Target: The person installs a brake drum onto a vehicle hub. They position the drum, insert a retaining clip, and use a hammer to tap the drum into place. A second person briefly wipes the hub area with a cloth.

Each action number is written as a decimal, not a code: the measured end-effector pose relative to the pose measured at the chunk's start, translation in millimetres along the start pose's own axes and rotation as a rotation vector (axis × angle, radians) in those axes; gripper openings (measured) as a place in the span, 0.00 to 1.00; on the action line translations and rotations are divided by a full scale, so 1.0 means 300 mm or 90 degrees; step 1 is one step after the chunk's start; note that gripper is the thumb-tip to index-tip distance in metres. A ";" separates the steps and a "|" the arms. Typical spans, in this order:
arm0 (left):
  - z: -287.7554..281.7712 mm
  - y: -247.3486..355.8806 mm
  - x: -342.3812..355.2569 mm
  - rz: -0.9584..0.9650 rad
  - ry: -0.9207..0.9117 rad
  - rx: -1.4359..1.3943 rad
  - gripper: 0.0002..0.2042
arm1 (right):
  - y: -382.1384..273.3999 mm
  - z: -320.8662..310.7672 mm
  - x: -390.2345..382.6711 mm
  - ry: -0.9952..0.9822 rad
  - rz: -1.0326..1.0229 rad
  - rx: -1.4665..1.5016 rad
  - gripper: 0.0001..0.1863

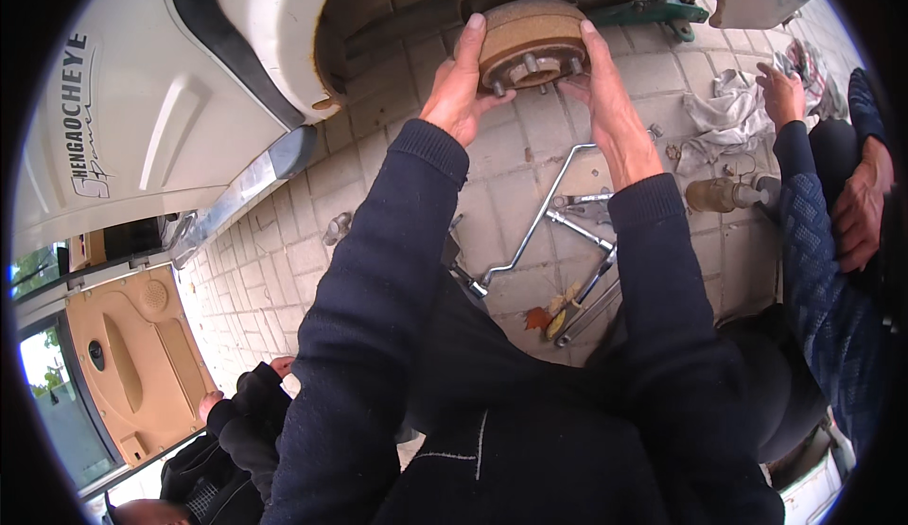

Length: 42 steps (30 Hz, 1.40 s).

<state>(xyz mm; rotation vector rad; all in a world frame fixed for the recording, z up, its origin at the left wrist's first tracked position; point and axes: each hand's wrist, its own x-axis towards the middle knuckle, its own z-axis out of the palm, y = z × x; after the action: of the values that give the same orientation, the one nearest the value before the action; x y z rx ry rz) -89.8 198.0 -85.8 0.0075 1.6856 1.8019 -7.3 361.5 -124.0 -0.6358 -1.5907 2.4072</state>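
Observation:
A rusty brake drum [530,33], with studs around its protruding hub, is at the top centre in the wheel well. My left hand [457,85] grips its left side, thumb on the rim and fingers curled underneath. My right hand [605,109] holds its right side the same way. Below, on the pavers, lie a bent steel wrench [549,203], a socket bar [577,227] and other tools.
The white van body [142,99] fills the left, its door [132,355] open. A green jack [643,9] is behind the drum. Rags [719,118] and a bottle [714,196] are at right. Co-workers' hands [856,203] show at right, others [213,402] at lower left.

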 end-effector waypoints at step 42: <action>0.054 -0.044 0.125 -0.028 0.022 -0.081 0.43 | 0.055 -0.077 0.142 0.067 -0.015 -0.023 0.52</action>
<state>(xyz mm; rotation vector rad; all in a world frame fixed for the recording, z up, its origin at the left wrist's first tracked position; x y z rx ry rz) -106.3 228.9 -110.7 -0.1154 1.5801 1.8834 -33.7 390.2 -157.2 -0.7341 -1.5941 2.2928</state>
